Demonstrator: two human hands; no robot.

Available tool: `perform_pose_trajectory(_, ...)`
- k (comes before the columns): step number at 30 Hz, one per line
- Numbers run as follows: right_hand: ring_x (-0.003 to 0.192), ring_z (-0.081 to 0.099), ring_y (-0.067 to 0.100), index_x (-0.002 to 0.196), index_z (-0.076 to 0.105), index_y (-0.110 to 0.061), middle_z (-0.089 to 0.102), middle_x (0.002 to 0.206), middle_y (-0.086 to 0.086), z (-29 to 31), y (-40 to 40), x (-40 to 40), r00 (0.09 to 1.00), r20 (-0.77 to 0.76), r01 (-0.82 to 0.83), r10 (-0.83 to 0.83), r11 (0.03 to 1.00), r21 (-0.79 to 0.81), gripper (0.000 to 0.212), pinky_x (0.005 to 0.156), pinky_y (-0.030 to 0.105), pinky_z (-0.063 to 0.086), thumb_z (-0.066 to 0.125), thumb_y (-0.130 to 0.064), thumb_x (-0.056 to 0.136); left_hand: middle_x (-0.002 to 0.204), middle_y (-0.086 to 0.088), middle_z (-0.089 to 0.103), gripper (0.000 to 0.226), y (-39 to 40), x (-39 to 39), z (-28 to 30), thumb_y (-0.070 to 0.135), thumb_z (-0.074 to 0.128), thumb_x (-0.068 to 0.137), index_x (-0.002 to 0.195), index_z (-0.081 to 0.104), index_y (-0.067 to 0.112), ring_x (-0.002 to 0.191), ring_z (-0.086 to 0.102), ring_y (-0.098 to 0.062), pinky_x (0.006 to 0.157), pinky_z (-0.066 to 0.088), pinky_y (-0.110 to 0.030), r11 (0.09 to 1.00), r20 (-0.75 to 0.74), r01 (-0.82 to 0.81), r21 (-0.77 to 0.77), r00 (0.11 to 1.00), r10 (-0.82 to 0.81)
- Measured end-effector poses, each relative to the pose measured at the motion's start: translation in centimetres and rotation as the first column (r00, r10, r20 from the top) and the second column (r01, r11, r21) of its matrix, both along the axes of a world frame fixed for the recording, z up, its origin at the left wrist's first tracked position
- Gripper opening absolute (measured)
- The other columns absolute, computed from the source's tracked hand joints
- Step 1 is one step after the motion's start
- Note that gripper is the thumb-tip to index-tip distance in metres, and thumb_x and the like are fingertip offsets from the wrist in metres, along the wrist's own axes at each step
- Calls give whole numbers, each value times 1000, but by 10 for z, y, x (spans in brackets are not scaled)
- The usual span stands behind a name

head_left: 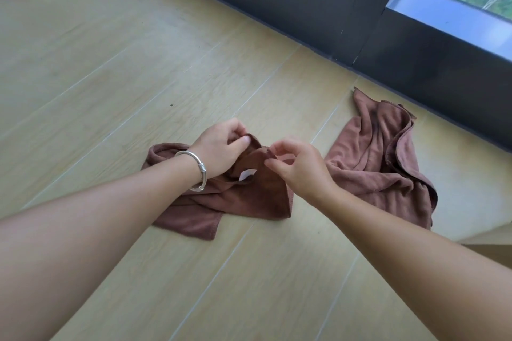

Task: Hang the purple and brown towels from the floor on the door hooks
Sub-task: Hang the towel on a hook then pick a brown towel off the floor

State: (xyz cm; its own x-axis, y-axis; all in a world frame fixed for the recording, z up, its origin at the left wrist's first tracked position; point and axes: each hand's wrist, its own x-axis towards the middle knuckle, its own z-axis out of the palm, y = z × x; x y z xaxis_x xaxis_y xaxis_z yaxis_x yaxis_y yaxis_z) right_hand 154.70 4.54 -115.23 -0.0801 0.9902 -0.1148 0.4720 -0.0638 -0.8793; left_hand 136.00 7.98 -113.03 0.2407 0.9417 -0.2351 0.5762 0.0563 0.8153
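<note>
Here both hands' fingers pinch the darker brown towel directly beneath them, the paler towel lying crumpled nearer the right hand.

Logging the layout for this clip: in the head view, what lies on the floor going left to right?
Silver bracelet on the left wrist → left hand → darker brown towel's white label → right hand → lighter pinkish-brown crumpled towel.

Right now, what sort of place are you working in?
Probably a room in a home, beside a big window or glass door. Pale wood-look floor, a dark frame with greenery outside, and two towels, the brown towel and the pinkish towel, on the floor.
</note>
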Motion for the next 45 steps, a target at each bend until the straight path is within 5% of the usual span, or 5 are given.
perform_pose_trajectory(7, 82, 63, 23, 83, 72, -15, 68, 90, -1, -2, -9, -9, 926, 354, -315, 129, 782, 537, 3, 70, 35, 51, 70, -17, 84, 60, 5, 54, 8, 10, -13, -6, 20, 55, 94, 86, 56, 22, 53, 46, -9, 51, 37, -18, 943, -18, -325, 73, 945, 327)
perform_pose_trajectory(13, 67, 62, 20, 82, 67, -21, 64, 70, -7, -6, -34, -8, 634, 529, -742, 565, 636, 211, 14, 55, 31, 48, 65, -35, 83, 66, 12, 67, 6, 7, -24, 2, 20, 61, 91, 93, 67, 20, 42, 53, 6, 35, 34, -7, 904, 183, -428, -11, 888, 423)
perform_pose_trajectory(19, 73, 55, 3, 93, 65, -29, 59, 82, -16, -12, -8, 5, 917, 392, -161, 66, 963, 215, 18, 71, 29, 50, 68, -41, 80, 67, 10, 71, 8, -2, -30, 6, 22, 69, 86, 79, 70, 24, 54, 62, 0, 42, 42, -11, 936, 313, -338, -96, 883, 350)
perform_pose_trajectory(26, 65, 58, 12, 69, 61, -20, 61, 66, -8, -33, 8, 17, 877, 308, -288, 368, 917, -275, 16, 62, 25, 48, 71, -27, 80, 73, 10, 72, 8, 0, -43, 17, 24, 69, 87, 80, 72, 26, 69, 66, -3, 62, 50, -18, 896, 400, -444, -10, 819, 411)
perform_pose_trajectory(45, 75, 50, 4, 86, 64, -23, 55, 79, -14, -6, 30, 26, 966, 252, -32, -61, 937, 347, 7, 70, 24, 43, 64, -16, 85, 71, 12, 50, 10, 21, -124, 26, 27, 58, 93, 86, 60, 21, 57, 45, 5, 65, 40, -10, 356, 459, -923, 146, 382, 802)
